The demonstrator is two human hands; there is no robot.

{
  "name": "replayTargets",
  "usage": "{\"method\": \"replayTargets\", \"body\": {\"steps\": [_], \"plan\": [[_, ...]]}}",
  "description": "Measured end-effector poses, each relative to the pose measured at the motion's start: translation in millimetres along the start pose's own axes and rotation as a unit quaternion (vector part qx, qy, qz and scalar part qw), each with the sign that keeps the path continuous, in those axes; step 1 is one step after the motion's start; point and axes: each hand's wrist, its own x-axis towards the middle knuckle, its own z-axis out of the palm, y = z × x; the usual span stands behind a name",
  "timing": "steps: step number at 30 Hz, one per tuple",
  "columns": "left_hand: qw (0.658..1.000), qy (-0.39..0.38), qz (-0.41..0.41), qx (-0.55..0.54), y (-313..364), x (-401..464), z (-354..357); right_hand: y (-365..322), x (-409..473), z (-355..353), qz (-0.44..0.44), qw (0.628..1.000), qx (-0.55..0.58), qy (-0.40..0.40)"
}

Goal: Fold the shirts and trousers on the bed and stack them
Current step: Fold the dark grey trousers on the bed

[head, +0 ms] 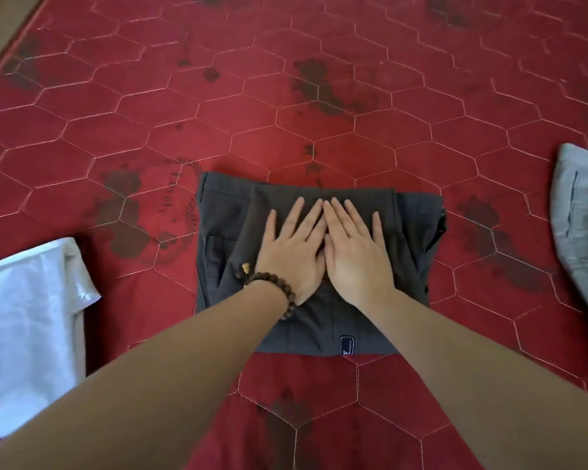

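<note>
We press the folded dark trousers (pixel 319 266) flat with left hand (pixel 291 252) and right hand (pixel 355 256), fingers straight and spread, holding nothing; we should smooth outward from the centre before stacking.

White garment (pixel 24 320) at the bed's left edge runs out of frame, so its shape stays unknown. Same for the grey garment (pixel 584 225) on the right, cut off. Both hands cover the middle of the dark folded trousers (pixel 414 239); their small label (pixel 347 346) is unreadable.
</note>
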Motion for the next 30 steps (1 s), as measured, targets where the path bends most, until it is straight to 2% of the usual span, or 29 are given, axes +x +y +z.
{"method": "replayTargets", "body": {"steps": [4,7,9,12,17,23,28,30], "plan": [[0.998,0.01,-0.043,0.034,-19,-1,3,40,-5,4,0.039,0.996,-0.073,-0.028],[0.987,-0.014,-0.119,0.102,-50,-17,-4,66,-11,-10,0.077,0.982,-0.164,-0.061],[0.979,-0.04,-0.181,0.084,-68,-32,-7,70,-23,-16,0.131,0.98,-0.14,-0.058],[0.975,-0.065,-0.212,0.015,-70,-47,-7,59,-44,-11,0.18,0.978,-0.002,-0.106],[0.974,0.002,-0.216,-0.062,-65,-67,-5,43,-49,-2,0.156,0.984,0.019,-0.081],[0.957,0.074,-0.252,-0.121,-75,-95,-9,20,-55,-2,0.125,0.987,0.02,-0.103],[0.943,0.069,-0.308,-0.101,-94,-143,-7,-24,-69,9,0.064,0.993,0.007,-0.095],[0.942,0.067,-0.324,-0.063,-103,-161,-9,-42,-73,11,0.061,0.993,0.011,-0.102]]}}
